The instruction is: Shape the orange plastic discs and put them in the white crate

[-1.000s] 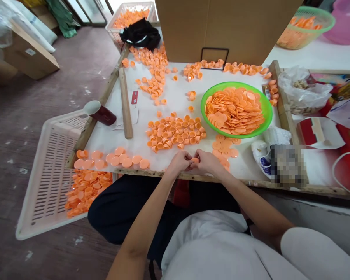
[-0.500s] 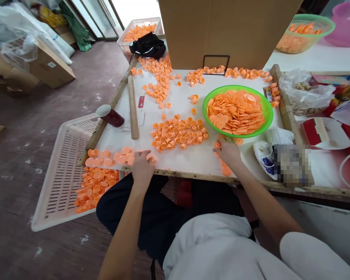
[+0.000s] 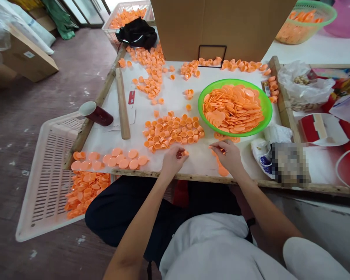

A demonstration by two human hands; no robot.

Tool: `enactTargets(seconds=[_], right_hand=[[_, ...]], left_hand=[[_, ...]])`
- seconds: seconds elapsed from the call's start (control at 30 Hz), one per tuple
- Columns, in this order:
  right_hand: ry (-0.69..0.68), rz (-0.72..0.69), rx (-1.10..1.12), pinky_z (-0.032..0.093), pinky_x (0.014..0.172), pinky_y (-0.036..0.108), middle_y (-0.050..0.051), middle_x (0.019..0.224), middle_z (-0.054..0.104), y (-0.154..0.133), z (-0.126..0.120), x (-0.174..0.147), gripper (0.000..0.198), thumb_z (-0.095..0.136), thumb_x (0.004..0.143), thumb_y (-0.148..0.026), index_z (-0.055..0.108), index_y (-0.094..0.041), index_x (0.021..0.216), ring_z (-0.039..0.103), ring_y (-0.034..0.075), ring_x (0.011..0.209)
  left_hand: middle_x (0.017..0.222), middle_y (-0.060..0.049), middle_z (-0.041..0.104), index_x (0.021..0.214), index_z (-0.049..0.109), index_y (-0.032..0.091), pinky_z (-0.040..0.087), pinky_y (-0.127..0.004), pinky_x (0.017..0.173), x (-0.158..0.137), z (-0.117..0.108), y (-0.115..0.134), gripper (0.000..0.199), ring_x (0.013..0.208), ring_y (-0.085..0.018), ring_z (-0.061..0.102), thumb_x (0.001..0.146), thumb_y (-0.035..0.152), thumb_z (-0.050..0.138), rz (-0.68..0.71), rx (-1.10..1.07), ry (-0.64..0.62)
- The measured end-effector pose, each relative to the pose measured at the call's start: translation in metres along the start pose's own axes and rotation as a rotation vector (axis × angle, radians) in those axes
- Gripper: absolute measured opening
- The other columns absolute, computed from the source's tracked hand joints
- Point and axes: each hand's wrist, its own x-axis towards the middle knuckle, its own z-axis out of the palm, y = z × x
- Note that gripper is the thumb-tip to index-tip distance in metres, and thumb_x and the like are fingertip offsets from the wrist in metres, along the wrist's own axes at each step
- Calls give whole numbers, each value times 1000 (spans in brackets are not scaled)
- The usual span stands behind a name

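My left hand (image 3: 174, 160) is closed in a pinch around a small orange plastic cup (image 3: 186, 153) close to the table's front edge. Facing it, my right hand (image 3: 228, 156) pinches a small orange plastic piece (image 3: 210, 147), seen almost edge-on at the fingertips. Beyond my hands stands a cluster of small orange cups (image 3: 170, 132), mostly open side up. Flat orange discs (image 3: 233, 109) fill a green bowl (image 3: 201, 112) behind my right hand. More discs (image 3: 223, 170) lie partly under that hand. To the left sit rounded orange pieces (image 3: 123, 162) along the edge.
A wooden stick (image 3: 122, 105) and a dark red mug (image 3: 97, 113) lie at the table's left. Below that corner, a pale crate (image 3: 43, 175) holds orange pieces. A large cardboard box (image 3: 221, 27) stands at the back, and a wooden rail (image 3: 286, 101) runs along the right.
My left hand has moved right from the orange pieces at the front left and now holds a cup. My right hand has lifted a small piece from the discs. The view has shifted slightly.
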Motion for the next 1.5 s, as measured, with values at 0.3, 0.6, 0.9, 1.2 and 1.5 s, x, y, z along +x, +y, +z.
enactTargets(seconds=[0.3, 0.6, 0.9, 1.2, 1.5], right_hand=[[-306, 321, 549, 50, 57, 27, 2, 75, 66, -1, 43, -15, 25, 66, 78, -40, 62, -18, 87, 59, 13, 58], [-405, 306, 340, 46, 51, 23, -1, 64, 65, -31, 55, -9, 19, 61, 81, -39, 56, -21, 78, 59, 13, 53], [-642, 401, 259, 49, 48, 22, 1, 60, 66, -31, 57, 12, 22, 68, 79, -33, 51, -20, 74, 65, 15, 53], [-619, 308, 280, 47, 51, 22, 2, 64, 67, -37, 48, 1, 23, 65, 81, -38, 51, -20, 78, 63, 14, 56], [-401, 100, -320, 31, 53, 26, 7, 75, 65, -61, 59, -15, 17, 63, 80, -29, 51, -20, 88, 58, 19, 66]], left_hand=[[107, -7, 62, 97, 66, 21, 48, -36, 90, -20, 13, -13, 21, 102, -22, 57, 77, 22, 70, 137, -26, -132], [69, -2, 66, 81, 66, 16, 49, -24, 63, -14, -2, 6, 15, 65, -14, 61, 82, 31, 61, -187, -279, -235], [59, -1, 64, 74, 59, 13, 50, -20, 52, -7, 5, -1, 18, 49, -9, 60, 75, 25, 72, -461, -556, -331], [57, -3, 65, 75, 60, 12, 52, -21, 49, -8, 6, -5, 25, 51, -13, 64, 71, 30, 78, -454, -515, -355], [59, -2, 64, 76, 57, 16, 51, -25, 52, -12, 17, -10, 17, 51, -14, 63, 77, 29, 68, -349, -416, -259]])
